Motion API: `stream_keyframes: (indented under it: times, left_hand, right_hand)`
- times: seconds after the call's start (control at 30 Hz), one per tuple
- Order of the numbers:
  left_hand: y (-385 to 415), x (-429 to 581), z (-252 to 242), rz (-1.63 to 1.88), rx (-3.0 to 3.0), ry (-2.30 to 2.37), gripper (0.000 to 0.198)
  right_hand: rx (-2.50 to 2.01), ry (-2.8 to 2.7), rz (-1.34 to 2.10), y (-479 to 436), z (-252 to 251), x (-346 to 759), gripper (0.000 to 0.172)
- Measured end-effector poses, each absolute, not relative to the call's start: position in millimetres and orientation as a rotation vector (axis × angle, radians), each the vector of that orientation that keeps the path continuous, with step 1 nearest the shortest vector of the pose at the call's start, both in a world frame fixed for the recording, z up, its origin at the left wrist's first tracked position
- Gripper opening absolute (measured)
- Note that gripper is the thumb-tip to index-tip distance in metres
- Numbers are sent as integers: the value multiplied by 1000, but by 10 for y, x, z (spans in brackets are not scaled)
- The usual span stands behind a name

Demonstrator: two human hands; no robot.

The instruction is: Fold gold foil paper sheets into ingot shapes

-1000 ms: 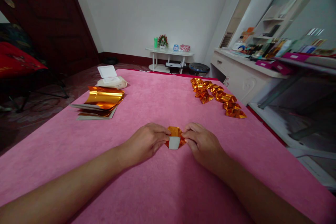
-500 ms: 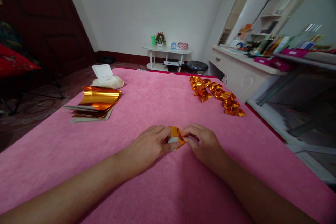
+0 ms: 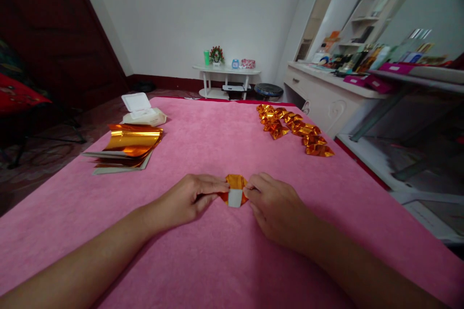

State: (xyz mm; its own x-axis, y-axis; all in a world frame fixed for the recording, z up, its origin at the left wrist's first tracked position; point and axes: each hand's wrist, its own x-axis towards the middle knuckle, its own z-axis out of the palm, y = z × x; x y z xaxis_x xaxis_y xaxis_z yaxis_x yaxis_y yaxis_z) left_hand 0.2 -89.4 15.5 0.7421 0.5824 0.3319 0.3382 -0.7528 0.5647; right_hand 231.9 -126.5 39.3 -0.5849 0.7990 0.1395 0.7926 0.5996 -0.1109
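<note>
A small folded piece of gold foil paper [image 3: 237, 182], with a pale grey backing patch showing at its near side, lies on the pink cloth between my hands. My left hand [image 3: 190, 198] pinches its left corner, thumb below and fingers above. At the right corner, the curled fingers of my right hand [image 3: 277, 205] grip the paper too. Left of the hands lies a stack of gold foil sheets [image 3: 136, 141], the top one curling. Several folded gold foil pieces [image 3: 290, 123] stand in rows at the far right of the table.
An opened white wipes pack [image 3: 144, 113] sits behind the sheet stack. A pink cloth [image 3: 203, 145] covers the table. Beyond it are a small white side table [image 3: 226, 69] and a dark round stool [image 3: 268, 90]. A white dresser [image 3: 322, 89] with bottles stands at right.
My left hand has shifted to the paper's left corner, its thumb off the grey patch, uncovering more of it. My right hand still holds the right side. The whole view has shifted slightly.
</note>
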Motion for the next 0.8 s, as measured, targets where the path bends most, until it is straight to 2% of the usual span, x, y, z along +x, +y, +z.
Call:
stream_keyframes:
  times: [0.3, 0.63, 0.8]
  left_hand:
    - [-965, 37, 222, 571, 2761, 811, 33]
    - [-986, 50, 223, 591, 2770, 802, 32]
    - [-1032, 86, 219, 568, 2794, 848, 28]
  right_hand:
    - [-1375, -2653, 35, -1233, 346, 2331, 10]
    - [-1357, -2648, 41, -1210, 331, 2330, 9]
    - [-1322, -2624, 139, -1156, 344, 2358, 14]
